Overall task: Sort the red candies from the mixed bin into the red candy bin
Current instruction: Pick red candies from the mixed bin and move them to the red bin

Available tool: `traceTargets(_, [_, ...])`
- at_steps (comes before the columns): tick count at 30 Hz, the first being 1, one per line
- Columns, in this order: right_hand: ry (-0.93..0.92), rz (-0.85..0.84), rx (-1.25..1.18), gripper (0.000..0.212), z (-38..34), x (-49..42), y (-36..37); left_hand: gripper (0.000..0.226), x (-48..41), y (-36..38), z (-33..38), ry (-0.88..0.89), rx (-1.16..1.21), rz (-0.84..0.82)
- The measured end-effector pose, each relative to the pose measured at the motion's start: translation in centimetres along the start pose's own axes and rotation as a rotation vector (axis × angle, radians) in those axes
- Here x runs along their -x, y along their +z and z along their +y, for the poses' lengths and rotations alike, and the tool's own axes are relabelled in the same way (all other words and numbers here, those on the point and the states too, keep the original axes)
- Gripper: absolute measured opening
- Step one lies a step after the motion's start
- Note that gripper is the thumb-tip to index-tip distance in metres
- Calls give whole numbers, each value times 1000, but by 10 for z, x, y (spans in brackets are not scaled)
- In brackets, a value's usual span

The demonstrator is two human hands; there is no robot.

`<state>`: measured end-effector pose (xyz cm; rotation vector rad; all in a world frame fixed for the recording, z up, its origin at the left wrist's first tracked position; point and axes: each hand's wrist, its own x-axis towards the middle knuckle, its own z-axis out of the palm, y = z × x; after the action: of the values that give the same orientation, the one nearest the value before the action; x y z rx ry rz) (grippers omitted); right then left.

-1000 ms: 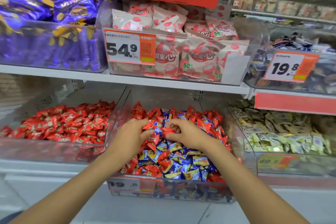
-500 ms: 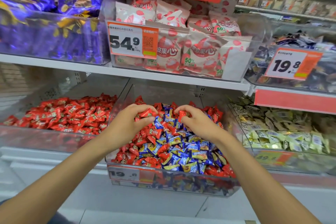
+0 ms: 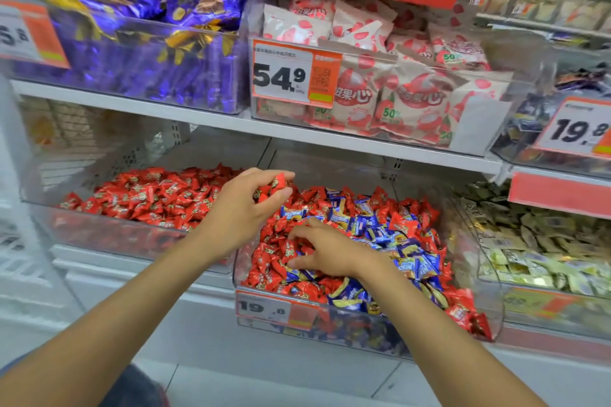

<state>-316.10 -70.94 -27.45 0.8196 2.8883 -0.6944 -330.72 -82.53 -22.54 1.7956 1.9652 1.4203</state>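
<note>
The clear mixed bin [image 3: 489, 301] on the lower shelf holds a heap of red and blue wrapped candies [image 3: 373, 221]. To its left stands the clear red candy bin [image 3: 39, 208], filled with red candies [image 3: 155, 195]. My left hand [image 3: 244, 208] is raised over the wall between the two bins and grips a few red candies [image 3: 276, 185] in its curled fingers. My right hand [image 3: 327, 249] lies low in the mixed bin's left part, its fingers curled into the pile and pinching at red candies there.
A white shelf [image 3: 211, 119] hangs just above the bins, carrying purple bags [image 3: 139, 3] and pink-and-white packs [image 3: 396, 82] behind a 54.9 price tag [image 3: 294, 74]. A bin of pale candies [image 3: 545, 248] stands to the right. A 19.8 label [image 3: 264, 307] marks the mixed bin's front.
My left hand rose out of the mixed pile with red candies and moved left toward the red bin. My right hand dropped lower and nearer the bin's front left. The camera shifted left.
</note>
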Motion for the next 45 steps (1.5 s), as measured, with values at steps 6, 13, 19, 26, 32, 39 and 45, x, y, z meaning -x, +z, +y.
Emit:
traceTargets(6, [-23,228,-332,25,11,24,-26,26,2,-3,6,15,1,-88])
traceTargets(13, [48,365,-489,28,23,60,-55,6,3,-3,17,15,133,-7])
traceTargets(19, [-1,393,-428,18,-11,50,-51,22,8,-34,-19,-67,94,31])
traceTargets(26, [-175,388,-260,15,-91,-27,-48,25,-1,-106,-101,-192,-134,184])
traceTargets(32, [-169,255,-88,53,-141,-111,-43,48,-35,-142,-161,-267,-253,41])
traceTargets(39, [-38,517,-55,43,-65,-66,-60,92,-26,-90,-139,-225,-403,-78])
traceTargets(45, [48,351,37,59,12,-40,-57,85,-16,-15,-82,-73,-94,-411])
